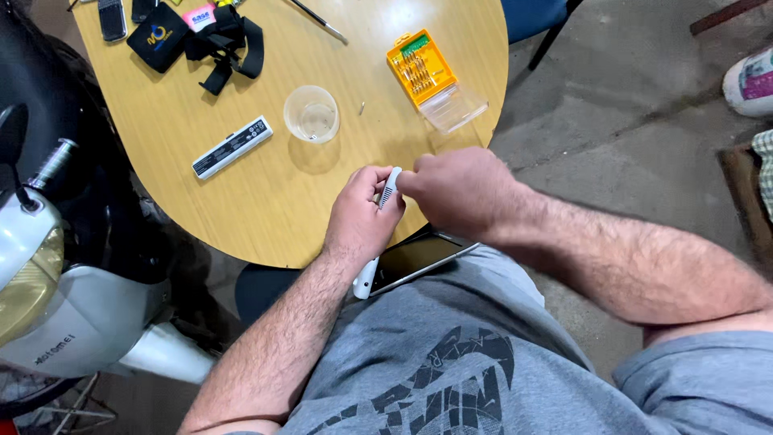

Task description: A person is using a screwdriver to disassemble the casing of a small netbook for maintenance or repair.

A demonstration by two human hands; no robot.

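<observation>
Both hands pinch a white tool (389, 189) over the table (266, 217) edge: left hand (358, 221) below, right hand (455, 193) at its upper tip. Its long axis runs upright, tip toward the cup (312, 114).

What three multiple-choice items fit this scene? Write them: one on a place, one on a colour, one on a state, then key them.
1. Where does the clear cup stand?
A. on the round wooden table
B. on the floor
C. on the person's lap

2. What colour is the screwdriver bit case?
A. blue
B. orange
C. black

3. How is the white tool held?
A. lying loose on the table
B. by the left hand and right hand together
C. by no hand

Key: 1 A, it sits between the white battery pack and the case; 2 B, its tray is orange; 3 B, fingers of both hands close on it.
</observation>
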